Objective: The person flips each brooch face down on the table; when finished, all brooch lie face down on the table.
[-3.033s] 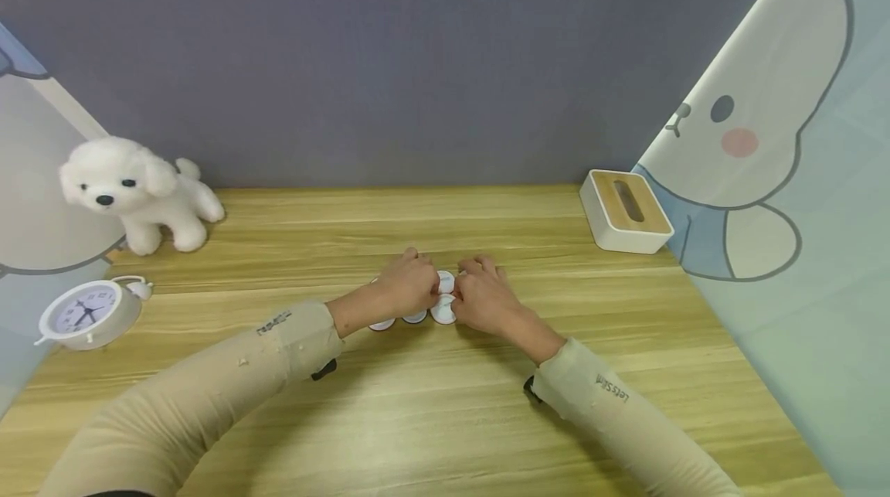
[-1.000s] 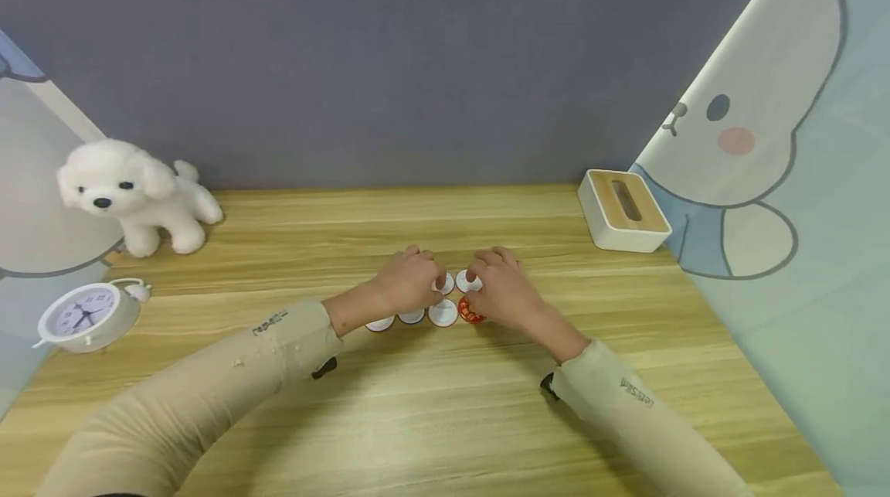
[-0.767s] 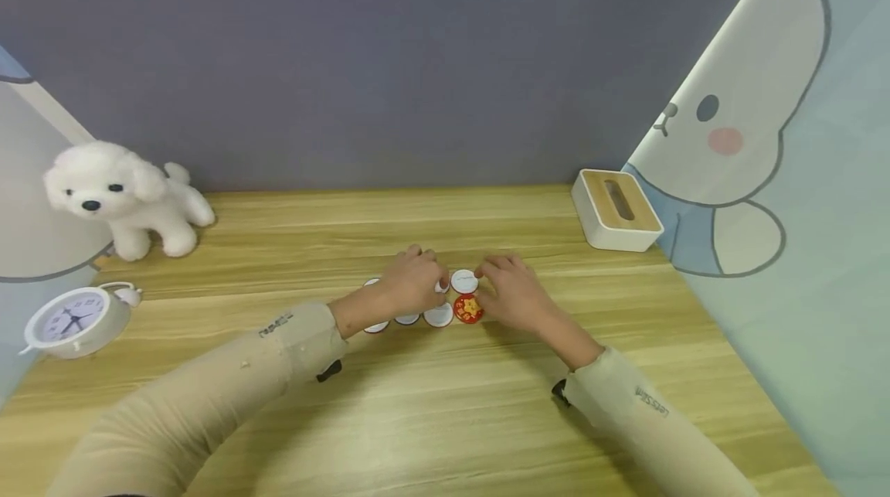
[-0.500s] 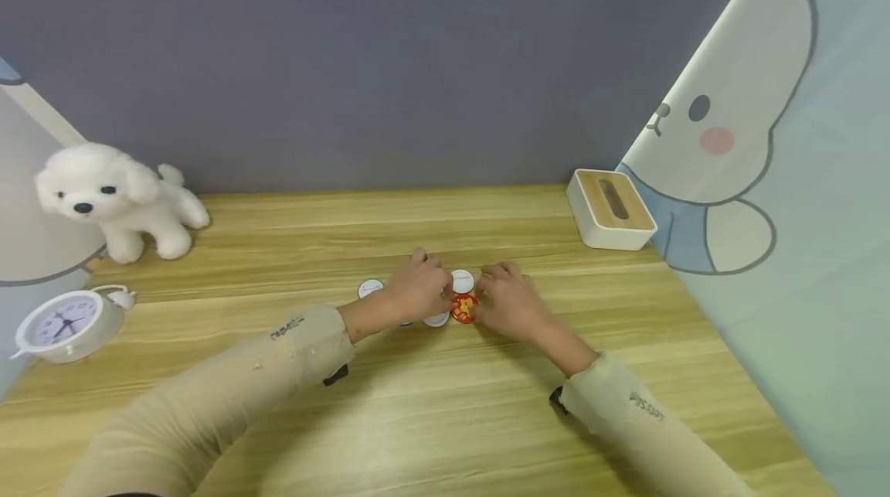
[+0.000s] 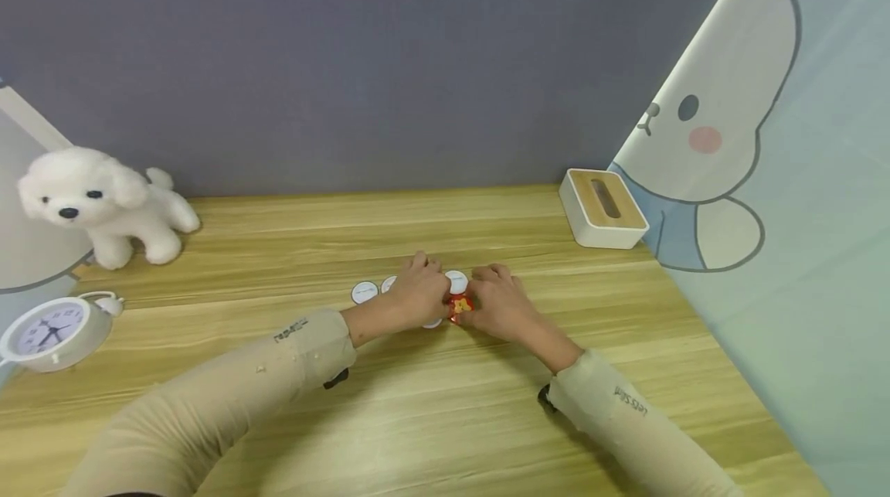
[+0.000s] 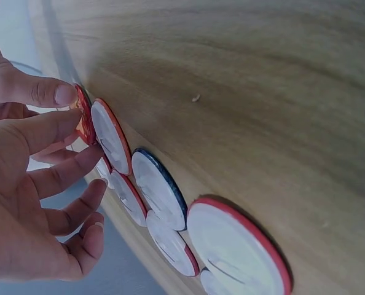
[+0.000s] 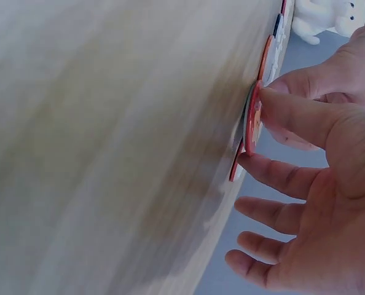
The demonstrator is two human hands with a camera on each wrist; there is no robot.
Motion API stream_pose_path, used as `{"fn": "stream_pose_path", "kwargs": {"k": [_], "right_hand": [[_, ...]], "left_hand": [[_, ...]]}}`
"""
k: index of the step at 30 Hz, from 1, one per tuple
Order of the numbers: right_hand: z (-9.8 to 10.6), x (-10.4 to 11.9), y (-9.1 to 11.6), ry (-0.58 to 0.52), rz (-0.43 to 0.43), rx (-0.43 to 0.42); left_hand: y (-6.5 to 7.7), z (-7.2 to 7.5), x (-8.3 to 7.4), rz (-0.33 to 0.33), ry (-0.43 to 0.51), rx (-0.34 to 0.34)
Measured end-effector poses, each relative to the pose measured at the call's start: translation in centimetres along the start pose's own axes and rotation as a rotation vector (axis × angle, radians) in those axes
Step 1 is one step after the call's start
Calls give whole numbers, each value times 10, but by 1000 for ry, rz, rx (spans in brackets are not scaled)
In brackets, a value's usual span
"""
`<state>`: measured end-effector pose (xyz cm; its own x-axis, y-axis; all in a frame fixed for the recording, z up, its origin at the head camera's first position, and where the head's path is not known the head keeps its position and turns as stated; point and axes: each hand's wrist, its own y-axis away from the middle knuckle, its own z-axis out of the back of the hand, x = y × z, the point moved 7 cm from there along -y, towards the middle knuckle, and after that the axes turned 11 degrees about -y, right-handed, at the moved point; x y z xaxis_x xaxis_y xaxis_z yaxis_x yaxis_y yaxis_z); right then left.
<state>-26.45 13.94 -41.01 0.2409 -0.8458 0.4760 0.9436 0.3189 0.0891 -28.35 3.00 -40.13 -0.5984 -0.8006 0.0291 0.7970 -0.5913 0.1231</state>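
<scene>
In the head view my left hand (image 5: 420,296) and right hand (image 5: 502,304) meet over a red disc (image 5: 459,305) with a yellow figure on it. The right wrist view shows my right thumb and index finger pinching this disc (image 7: 254,126), which looks tilted off the table. From the other side my left thumb and index finger hold it too, as the left wrist view shows. White discs (image 6: 238,252) with red or dark blue rims lie flat in two rows beside it. One white disc (image 5: 456,281) lies just behind the red one; my left hand hides several others.
On the wooden table (image 5: 417,420), a white plush dog (image 5: 104,203) stands at the back left, with a white alarm clock (image 5: 56,333) in front of it. A tissue box (image 5: 603,207) with a wooden lid sits at the back right, near the wall.
My right hand has drawn back from the discs, uncovering the red one, then returned to it. My left hand has moved right, off a white disc. The whole view has shifted left.
</scene>
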Motion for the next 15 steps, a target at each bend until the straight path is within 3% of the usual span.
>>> {"fn": "stream_pose_path", "kwargs": {"k": [9, 15], "right_hand": [[6, 5, -1, 41, -19, -3], [8, 5, 0, 45, -27, 9]], "left_hand": [[-1, 1, -2, -7, 13, -8], [1, 3, -2, -17, 99, -7]]}}
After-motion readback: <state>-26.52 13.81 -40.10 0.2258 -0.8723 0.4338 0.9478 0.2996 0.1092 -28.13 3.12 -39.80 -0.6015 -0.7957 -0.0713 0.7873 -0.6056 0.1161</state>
